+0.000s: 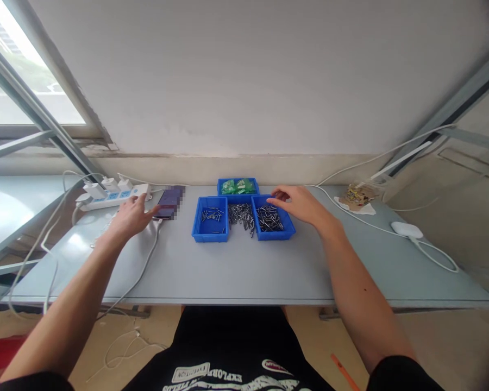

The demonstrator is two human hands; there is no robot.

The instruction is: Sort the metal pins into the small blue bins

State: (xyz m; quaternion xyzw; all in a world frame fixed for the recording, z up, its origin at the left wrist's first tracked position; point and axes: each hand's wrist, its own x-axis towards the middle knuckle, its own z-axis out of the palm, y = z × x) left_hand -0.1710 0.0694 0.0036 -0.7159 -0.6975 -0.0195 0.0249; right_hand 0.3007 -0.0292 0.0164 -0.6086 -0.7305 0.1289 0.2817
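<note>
My left hand (133, 217) is at the table's left side, fingers spread, between the white power strip (116, 196) and a phone (169, 203); its thumb reaches the phone's near left edge. At the rear right edge of the right blue bin (275, 235), my right hand (295, 202) hovers with its thumb and curled forefinger apart and nothing visible between them. That bin holds many dark, screw-like metal pieces (269, 219). A smaller number lie in the left blue bin (209, 237). Between the two bins is a loose pile of similar pieces (243, 213).
Behind the pile, a third blue bin (220, 189) contains green packets (238, 187). To the right are a torn brown bag (356, 197) and a white adapter (406, 229) with cables. A charging cable (147, 262) crosses the table (244, 277) at left. Metal frame posts flank both sides.
</note>
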